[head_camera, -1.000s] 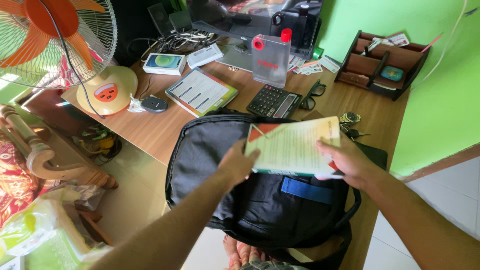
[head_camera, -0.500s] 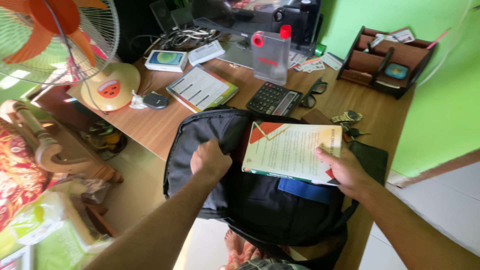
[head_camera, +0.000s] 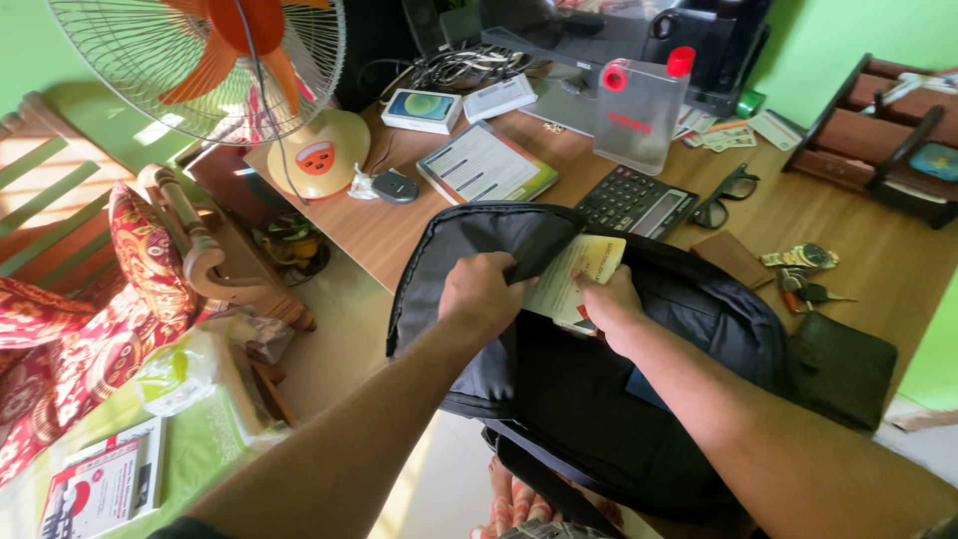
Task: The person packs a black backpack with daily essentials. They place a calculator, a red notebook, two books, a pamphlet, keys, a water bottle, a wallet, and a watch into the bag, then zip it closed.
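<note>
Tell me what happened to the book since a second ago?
The book has gone from lying flat above the backpack to sliding down inside it, right hand pushing. The left hand let go of the book and now pulls the backpack's edge open. The calculator stayed put.

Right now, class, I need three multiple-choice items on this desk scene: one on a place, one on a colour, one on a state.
1. Where is the calculator?
A. on the desk behind the backpack
B. on the floor
C. inside the backpack

2. What colour are the fan blades?
A. blue
B. orange
C. white

3. The book is
A. flat on the desk
B. partly inside the open backpack
C. closed under the fan

Answers: 1 A, it lies beyond the backpack; 2 B, orange behind the grille; 3 B, right hand pushes it in, left hand holds the opening.
</note>
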